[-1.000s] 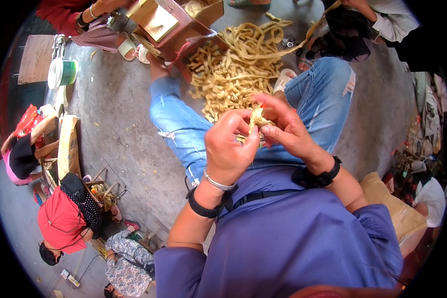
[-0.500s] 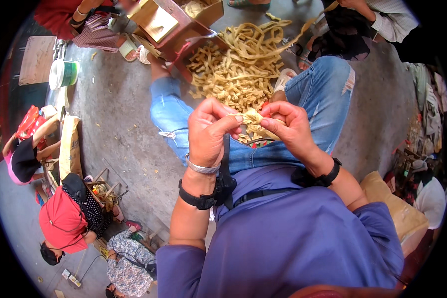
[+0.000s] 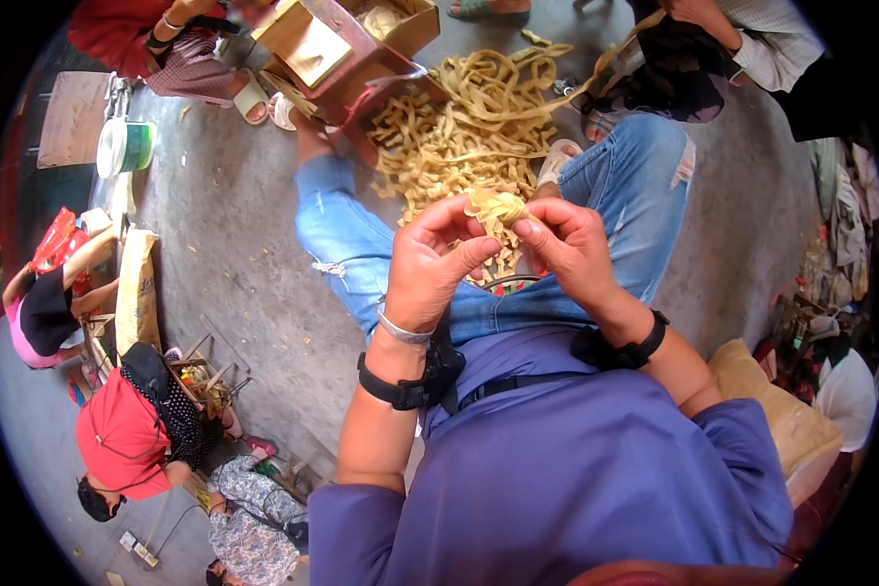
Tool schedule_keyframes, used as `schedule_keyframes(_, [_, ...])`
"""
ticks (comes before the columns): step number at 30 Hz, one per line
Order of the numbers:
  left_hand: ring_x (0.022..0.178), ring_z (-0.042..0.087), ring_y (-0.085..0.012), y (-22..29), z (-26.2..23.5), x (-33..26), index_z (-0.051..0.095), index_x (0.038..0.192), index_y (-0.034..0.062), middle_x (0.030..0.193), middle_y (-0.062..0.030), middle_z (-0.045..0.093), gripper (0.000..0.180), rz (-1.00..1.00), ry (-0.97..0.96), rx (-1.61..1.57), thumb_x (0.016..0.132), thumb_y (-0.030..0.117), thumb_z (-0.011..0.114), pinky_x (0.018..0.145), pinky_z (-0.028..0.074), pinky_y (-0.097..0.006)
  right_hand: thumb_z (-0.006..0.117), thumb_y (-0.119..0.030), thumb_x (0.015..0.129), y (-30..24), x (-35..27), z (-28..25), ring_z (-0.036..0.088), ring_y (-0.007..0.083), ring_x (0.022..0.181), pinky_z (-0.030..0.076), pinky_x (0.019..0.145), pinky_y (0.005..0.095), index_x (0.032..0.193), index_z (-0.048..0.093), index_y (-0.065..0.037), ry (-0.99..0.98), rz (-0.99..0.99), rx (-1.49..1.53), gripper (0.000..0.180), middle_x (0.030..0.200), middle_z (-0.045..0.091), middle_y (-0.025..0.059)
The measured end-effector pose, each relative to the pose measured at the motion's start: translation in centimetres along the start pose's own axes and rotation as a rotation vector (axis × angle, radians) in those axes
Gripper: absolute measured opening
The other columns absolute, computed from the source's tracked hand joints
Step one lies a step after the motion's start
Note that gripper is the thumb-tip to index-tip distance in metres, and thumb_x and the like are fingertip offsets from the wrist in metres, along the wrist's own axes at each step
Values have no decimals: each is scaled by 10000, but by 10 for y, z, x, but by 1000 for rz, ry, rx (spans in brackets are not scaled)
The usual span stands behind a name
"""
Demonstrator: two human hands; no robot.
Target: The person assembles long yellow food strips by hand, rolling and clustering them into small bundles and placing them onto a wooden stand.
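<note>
Between my hands, over my lap, is a pale yellow, twisted and knotted strip [image 3: 496, 208] that looks like husk or plaited fibre. My right hand [image 3: 578, 239] pinches its right end, thumb on top and fingers curled behind. At its left end, the curled fingers of my left hand [image 3: 428, 264] rest against the strip, while the left thumb sits a little below it. Part of the left fingertips is hidden. Just beyond my hands a big heap of tan plaited strip [image 3: 469, 127] lies on the floor between my feet.
Reddish-brown wooden box [image 3: 352, 73] stands beyond the heap at left. Co-workers sit at the top corners; one hand [image 3: 689, 10] at top right holds a length of strip. More people sit at left, near a white-green bucket [image 3: 125, 146]. A tan sack [image 3: 776, 400] is at right.
The strip's knotted end has turned upward and looks bunchier. My left thumb has come off it and moved down; my right hand keeps its pinch.
</note>
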State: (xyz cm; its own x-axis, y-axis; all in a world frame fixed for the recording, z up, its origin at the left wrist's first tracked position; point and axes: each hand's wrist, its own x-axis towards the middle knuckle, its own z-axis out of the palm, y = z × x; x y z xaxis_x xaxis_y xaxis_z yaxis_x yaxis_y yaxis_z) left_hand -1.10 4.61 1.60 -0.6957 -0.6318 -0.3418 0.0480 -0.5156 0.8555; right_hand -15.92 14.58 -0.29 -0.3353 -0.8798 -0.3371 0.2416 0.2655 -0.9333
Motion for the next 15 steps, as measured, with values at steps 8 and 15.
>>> schedule_keyframes(8, [742,580,-138,-21,-23,6,596,1057,-49,923,-81,618,293,-83,-175,-229,850,147,665,606,469,-241,424,-289,982,7,0,-11,276,35,412,269,404,195,860,586,9,-610,428,692,361,507,309,-72])
schedule_keyframes(15, [554,524,-89,-9,-2,6,605,740,7,659,-31,583,109,6,138,105,823,55,658,537,430,-221,594,-319,910,4,-7,9,363,15,489,291,431,187,871,644,-42,-234,285,231,284,566,429,-72])
